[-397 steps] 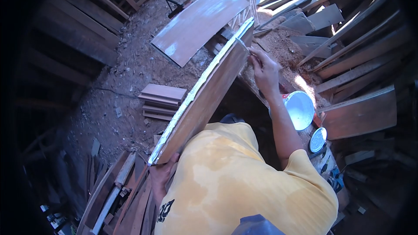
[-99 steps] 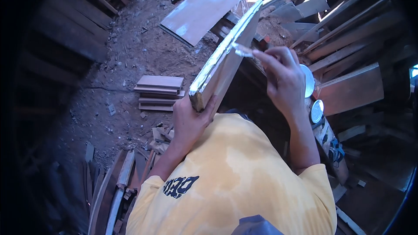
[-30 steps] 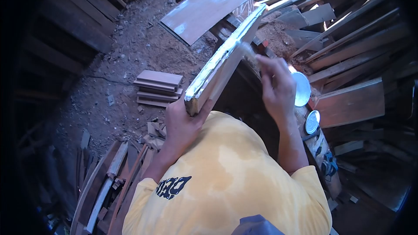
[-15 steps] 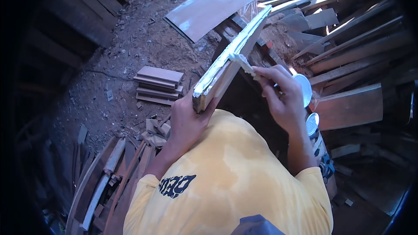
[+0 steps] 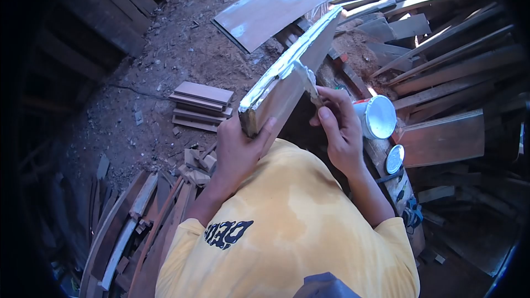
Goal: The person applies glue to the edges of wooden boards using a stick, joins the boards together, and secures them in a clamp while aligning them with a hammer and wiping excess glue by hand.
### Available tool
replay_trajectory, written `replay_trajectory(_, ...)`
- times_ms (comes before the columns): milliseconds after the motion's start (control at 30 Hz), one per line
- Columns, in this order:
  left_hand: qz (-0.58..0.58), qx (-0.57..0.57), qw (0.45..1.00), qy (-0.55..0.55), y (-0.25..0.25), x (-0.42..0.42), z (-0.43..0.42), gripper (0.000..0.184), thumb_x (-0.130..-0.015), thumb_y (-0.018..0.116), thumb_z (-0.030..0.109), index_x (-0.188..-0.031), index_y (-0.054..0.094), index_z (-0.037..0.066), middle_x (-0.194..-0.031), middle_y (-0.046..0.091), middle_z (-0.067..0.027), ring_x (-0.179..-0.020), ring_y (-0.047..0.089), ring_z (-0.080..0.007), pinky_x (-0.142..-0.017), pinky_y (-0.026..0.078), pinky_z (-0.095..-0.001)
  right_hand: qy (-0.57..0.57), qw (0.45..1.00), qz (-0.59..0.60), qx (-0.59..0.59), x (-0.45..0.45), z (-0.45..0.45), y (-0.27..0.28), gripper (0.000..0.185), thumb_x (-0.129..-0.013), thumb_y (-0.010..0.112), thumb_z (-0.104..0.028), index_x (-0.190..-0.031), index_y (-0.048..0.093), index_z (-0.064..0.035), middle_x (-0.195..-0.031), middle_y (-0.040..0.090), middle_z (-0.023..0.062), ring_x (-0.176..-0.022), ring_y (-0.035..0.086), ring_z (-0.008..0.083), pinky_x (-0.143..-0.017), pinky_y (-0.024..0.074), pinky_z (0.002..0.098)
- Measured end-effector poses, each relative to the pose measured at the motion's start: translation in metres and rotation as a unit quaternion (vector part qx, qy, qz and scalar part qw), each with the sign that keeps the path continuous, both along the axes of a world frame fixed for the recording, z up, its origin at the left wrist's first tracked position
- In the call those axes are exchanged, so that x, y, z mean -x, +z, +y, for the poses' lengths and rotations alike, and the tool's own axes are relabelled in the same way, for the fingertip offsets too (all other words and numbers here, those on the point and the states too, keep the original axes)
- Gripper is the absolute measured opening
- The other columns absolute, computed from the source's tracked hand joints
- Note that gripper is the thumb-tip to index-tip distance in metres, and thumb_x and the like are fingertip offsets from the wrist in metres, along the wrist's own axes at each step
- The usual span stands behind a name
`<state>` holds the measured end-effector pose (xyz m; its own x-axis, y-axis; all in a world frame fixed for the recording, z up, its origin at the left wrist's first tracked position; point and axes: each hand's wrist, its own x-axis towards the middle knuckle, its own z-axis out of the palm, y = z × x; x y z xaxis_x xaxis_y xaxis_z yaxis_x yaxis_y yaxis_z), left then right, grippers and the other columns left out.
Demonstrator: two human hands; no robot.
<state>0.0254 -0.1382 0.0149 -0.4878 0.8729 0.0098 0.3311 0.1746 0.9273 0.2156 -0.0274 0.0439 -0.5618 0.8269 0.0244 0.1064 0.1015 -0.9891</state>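
Observation:
My left hand [image 5: 241, 144] grips the near end of a wooden board [image 5: 295, 89], which is held on edge and slants away to the upper right. White paste [image 5: 290, 62] covers the board's upper edge in a thick, uneven layer. Between the thumb and fingers of my right hand [image 5: 340, 127] is a small flat spreader [image 5: 309, 85], smeared with the same paste. Its tip touches the board near the pasted edge. The exact kind of spreader is hard to make out under the paste.
An open white tub [image 5: 380, 117] and its lid-like round piece [image 5: 395, 158] sit on a beam to my right. Stacked planks [image 5: 201, 105] lie on the ground at left. A wide panel [image 5: 270, 11] lies ahead. Curved timbers [image 5: 436, 0] crowd the right side.
My right hand has shifted left and down, turning the spreader more upright against the board's side. The board's near end has moved slightly left and up. More of the white tub shows.

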Motion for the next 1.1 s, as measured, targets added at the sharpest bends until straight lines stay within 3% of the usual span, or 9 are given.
replay_trajectory(267, -0.022, -0.023, 0.999, 0.017, -0.006, 0.000, 0.000, 0.036, -0.089, 0.081, 0.023, -0.105, 0.071, -0.008, -0.085, 0.073, -0.0258, -0.081, 0.076, -0.0399, -0.068, 0.057, -0.0438, 0.030, 0.948, -0.110, -0.297, 0.016, -0.008, -0.012, 0.034, -0.102, 0.062, -0.005, -0.136, 0.059, -0.0041, -0.117, 0.055, 0.0112, -0.102, 0.057, 0.0174, -0.088, 0.0485, 0.0311)
replay_trajectory(367, -0.002, -0.001, 1.000, 0.012, -0.007, 0.001, -0.002, 0.036, -0.089, 0.081, 0.023, -0.106, 0.071, -0.008, -0.086, 0.074, -0.0254, -0.082, 0.077, -0.0390, -0.069, 0.058, -0.0431, 0.058, 0.927, -0.098, -0.358, 0.005, -0.003, -0.005, 0.033, -0.101, 0.060, -0.002, -0.134, 0.060, -0.0052, -0.113, 0.058, 0.0135, -0.092, 0.063, 0.0203, -0.071, 0.0522, 0.0309)
replay_trajectory(433, -0.005, -0.014, 1.000, 0.010, -0.008, 0.000, -0.002, 0.037, -0.089, 0.081, 0.023, -0.106, 0.071, -0.008, -0.086, 0.074, -0.0253, -0.082, 0.077, -0.0389, -0.069, 0.058, -0.0431, -0.028, 0.992, -0.064, -0.109, 0.003, 0.003, -0.015, 0.027, -0.103, 0.059, -0.002, -0.130, 0.060, -0.0011, -0.112, 0.061, 0.0125, -0.086, 0.064, 0.0153, -0.071, 0.0528, 0.0298)
replay_trajectory(567, -0.018, -0.035, 0.999, 0.019, -0.009, -0.001, 0.001, 0.037, -0.088, 0.082, 0.023, -0.107, 0.070, -0.008, -0.086, 0.074, -0.0251, -0.081, 0.076, -0.0385, -0.070, 0.058, -0.0438, -0.094, 0.991, 0.086, 0.044, 0.027, 0.006, -0.052, 0.027, -0.106, 0.056, -0.003, -0.132, 0.052, -0.0001, -0.099, 0.065, 0.0060, -0.080, 0.065, 0.0107, -0.072, 0.0517, 0.0240)
replay_trajectory(700, -0.025, -0.021, 0.999, 0.018, -0.010, -0.001, 0.001, 0.037, -0.088, 0.081, 0.023, -0.107, 0.071, -0.007, -0.088, 0.074, -0.0253, -0.082, 0.077, -0.0382, -0.071, 0.058, -0.0439, -0.005, 0.991, 0.096, 0.094, 0.030, -0.018, -0.056, 0.028, -0.105, 0.057, -0.002, -0.132, 0.048, -0.0010, -0.103, 0.069, 0.0094, -0.085, 0.070, 0.0112, -0.065, 0.0524, 0.0230)
replay_trajectory(900, -0.037, -0.007, 0.999, 0.020, -0.006, -0.001, 0.001, 0.037, -0.088, 0.082, 0.024, -0.106, 0.071, -0.007, -0.088, 0.074, -0.0252, -0.082, 0.077, -0.0385, -0.071, 0.058, -0.0443, -0.033, 0.997, 0.069, -0.022, 0.021, -0.009, -0.031, 0.026, -0.104, 0.056, 0.004, -0.128, 0.049, -0.0017, -0.110, 0.067, 0.0117, -0.083, 0.067, 0.0133, -0.073, 0.0582, 0.0277)
replay_trajectory(967, -0.024, -0.040, 0.999, 0.019, -0.012, -0.002, 0.000, 0.038, -0.089, 0.081, 0.026, -0.106, 0.071, -0.006, -0.087, 0.074, -0.0253, -0.081, 0.076, -0.0404, -0.070, 0.058, -0.0449, -0.051, 0.976, -0.107, -0.184, 0.022, 0.004, -0.023, 0.025, -0.102, 0.057, 0.006, -0.126, 0.055, -0.0020, -0.110, 0.067, 0.0112, -0.083, 0.068, 0.0133, -0.073, 0.0578, 0.0272)
replay_trajectory(1000, -0.025, -0.039, 0.999, 0.019, -0.011, -0.002, -0.001, 0.038, -0.089, 0.081, 0.026, -0.106, 0.071, -0.006, -0.087, 0.074, -0.0253, -0.081, 0.076, -0.0404, -0.070, 0.058, -0.0449, -0.063, 0.967, -0.119, -0.218, 0.023, 0.002, -0.019, 0.036, -0.093, 0.060, 0.010, -0.126, 0.058, -0.0037, -0.109, 0.065, 0.0157, -0.087, 0.069, 0.0323, -0.073, 0.0549, 0.0416)
replay_trajectory(1100, 0.015, -0.012, 1.000, 0.004, -0.006, -0.002, -0.001, 0.039, -0.090, 0.080, 0.027, -0.110, 0.070, -0.005, -0.086, 0.073, -0.0251, -0.081, 0.075, -0.0421, -0.070, 0.058, -0.0449, -0.023, 0.928, -0.182, -0.324, 0.019, -0.007, 0.017, 0.040, -0.089, 0.059, 0.012, -0.125, 0.060, -0.0042, -0.106, 0.065, 0.0156, -0.088, 0.068, 0.0354, -0.075, 0.0539, 0.0442)
